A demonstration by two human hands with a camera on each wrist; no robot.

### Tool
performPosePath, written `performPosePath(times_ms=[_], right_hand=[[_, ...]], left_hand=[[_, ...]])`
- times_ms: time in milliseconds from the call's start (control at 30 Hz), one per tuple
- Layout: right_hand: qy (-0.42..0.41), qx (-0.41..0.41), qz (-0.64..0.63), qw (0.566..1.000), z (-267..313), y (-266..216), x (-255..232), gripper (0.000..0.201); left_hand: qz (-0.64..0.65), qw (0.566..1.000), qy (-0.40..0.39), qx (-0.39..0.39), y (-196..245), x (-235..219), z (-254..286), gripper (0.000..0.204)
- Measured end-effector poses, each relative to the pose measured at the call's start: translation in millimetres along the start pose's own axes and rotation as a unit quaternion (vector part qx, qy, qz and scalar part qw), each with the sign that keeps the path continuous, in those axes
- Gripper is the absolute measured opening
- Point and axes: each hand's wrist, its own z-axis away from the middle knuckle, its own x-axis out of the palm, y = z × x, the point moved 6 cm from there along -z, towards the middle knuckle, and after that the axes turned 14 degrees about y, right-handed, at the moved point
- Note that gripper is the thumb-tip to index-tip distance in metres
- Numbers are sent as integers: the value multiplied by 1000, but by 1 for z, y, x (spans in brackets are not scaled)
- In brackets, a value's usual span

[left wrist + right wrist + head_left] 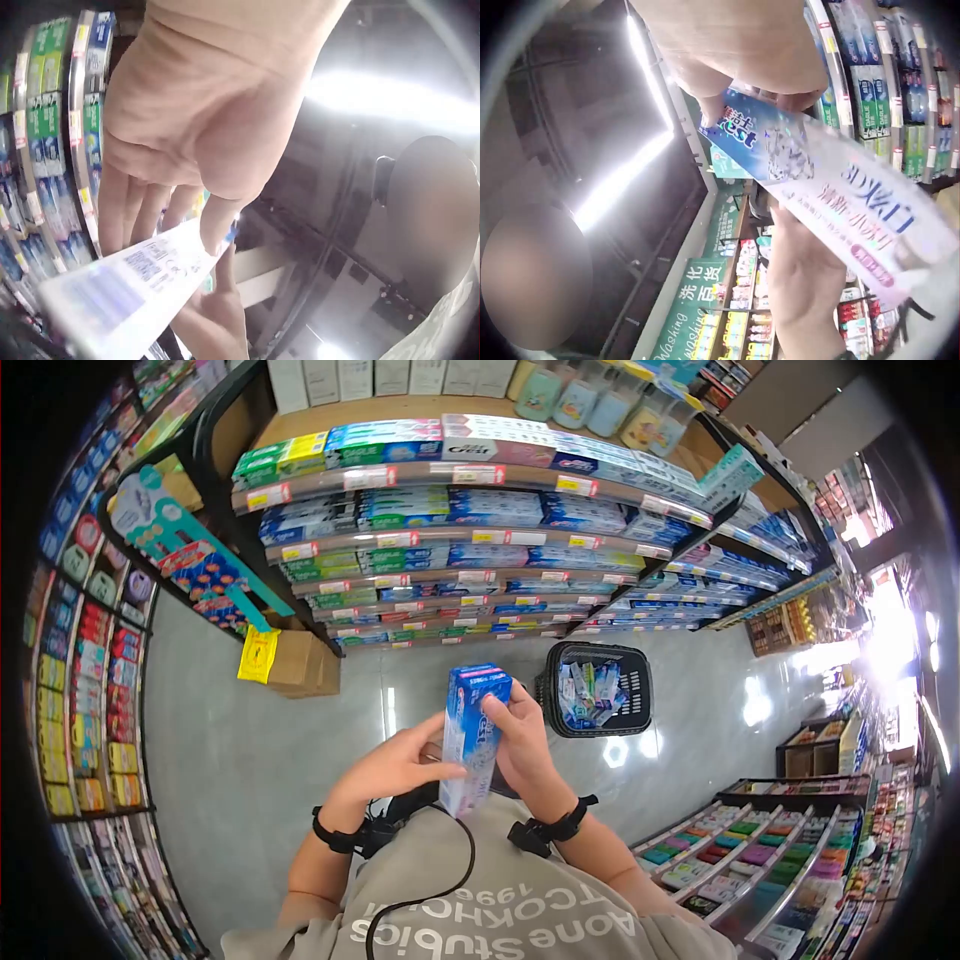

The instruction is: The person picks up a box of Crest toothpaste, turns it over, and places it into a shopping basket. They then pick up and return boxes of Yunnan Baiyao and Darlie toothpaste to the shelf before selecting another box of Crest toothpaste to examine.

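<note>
A blue-and-white toothpaste box [470, 740] stands lengthwise in front of the chest, between both hands. My right hand [524, 740] grips its blue upper end, thumb on the printed face. Lower down, my left hand [398, 768] holds the box from the other side, its thumb across the face. In the left wrist view, the white back of the box [135, 289] carries small print, and the left fingers [135, 206] reach behind it. The right wrist view shows the printed front of the box [840, 195], with the left hand [802, 274] beneath.
A black basket [550, 695] holding several toothpaste packs stands on the grey floor [240, 790] to the right. Ahead rise shelves [470, 480] of toothpaste boxes. A cardboard box [305, 663] with a yellow bag [259, 654] sits left; a sloped goods rack [740, 850] is at right.
</note>
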Motion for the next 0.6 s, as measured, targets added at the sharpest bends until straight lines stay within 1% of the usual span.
performPosePath(times_ms=[67, 100, 200, 267, 300, 333, 367, 433, 467, 500, 533, 567, 600], right_hand=[[14, -55, 3, 998, 1, -16, -1, 49], [22, -83, 5, 996, 2, -25, -2, 51], [15, -132, 54, 990, 10, -47, 0, 67], [-13, -230, 165, 959, 12, -54, -5, 75], [-28, -275, 219, 936, 14, -56, -5, 80], [-27, -319, 279, 905, 22, -62, -2, 90], [-24, -370, 351, 860, 27, -65, -2, 92], [-21, -462, 485, 742, 35, -70, 0, 95], [-15, -518, 500, 694, 39, -72, 2, 98], [-5, -540, 510, 669, 38, -72, 3, 96], [5, -561, 520, 644, 37, -72, 4, 94], [16, -580, 529, 620, 38, -72, 6, 93], [16, -578, 539, 612, 36, -74, 9, 90]], left_hand=[[-10, 1000, -25, 14, 5, 12, -14, 82], [-5, 1000, -7, 24, 9, 15, -20, 79], [-5, 998, 35, 61, 21, 22, -33, 70], [-29, 994, 54, 94, 28, 22, -38, 67], [0, 993, 54, 109, 26, 19, -41, 67], [27, 990, 55, 123, 21, 13, -45, 67], [55, 987, 57, 138, 20, 9, -47, 67], [129, 973, 108, 160, 25, 3, -47, 63], [155, 963, 136, 175, 27, -2, -47, 63], [180, 951, 165, 189, 28, -6, -46, 62], [210, 941, 193, 179, 24, -9, -45, 62], [220, 936, 201, 189, 27, -9, -43, 62], [230, 930, 209, 197, 29, -7, -42, 63]])
